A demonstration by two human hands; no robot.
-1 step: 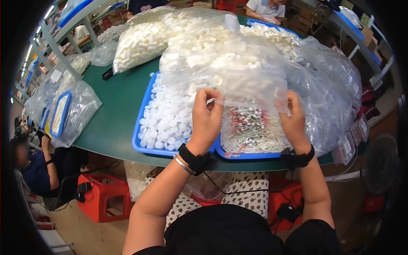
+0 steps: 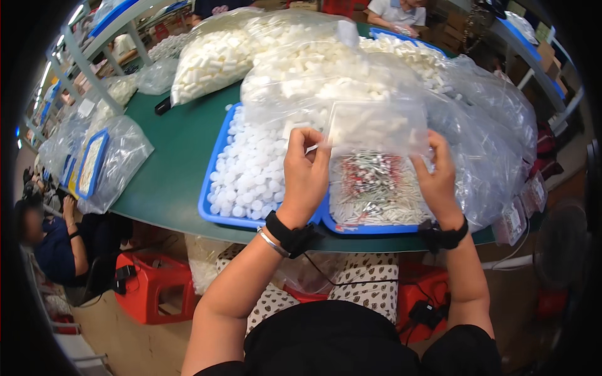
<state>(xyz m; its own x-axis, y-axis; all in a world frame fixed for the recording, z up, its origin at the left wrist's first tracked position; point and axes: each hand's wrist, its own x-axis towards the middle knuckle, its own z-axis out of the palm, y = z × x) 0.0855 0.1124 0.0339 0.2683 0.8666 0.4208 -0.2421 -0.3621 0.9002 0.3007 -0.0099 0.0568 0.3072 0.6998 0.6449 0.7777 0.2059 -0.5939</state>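
Observation:
Between my hands hangs a clear rectangular plastic piece (image 2: 377, 124) with rounded corners; whether it is a bag or a thin box is hard to tell. My left hand (image 2: 306, 172) pinches its lower left corner, fingers closed. At its right edge my right hand (image 2: 438, 178) has thumb and fingertips closing on the plastic, slightly blurred. Below lies a blue tray (image 2: 370, 229) holding many thin white and red stick-like pieces (image 2: 374, 188). Beside my left hand, another blue tray (image 2: 216, 168) is filled with small round white caps (image 2: 248, 182).
Large clear bags of short white cylinders (image 2: 219, 62) are heaped behind the trays on the green table (image 2: 150, 182). Empty-looking plastic bags (image 2: 480, 150) bulge at the right. Red stools (image 2: 153, 288) stand below, and a person (image 2: 59, 244) sits at the left.
The plastic piece has tilted and moved up slightly, its outline now clearer. My right hand's thumb and fingers look a little farther apart. The whole view has shifted slightly.

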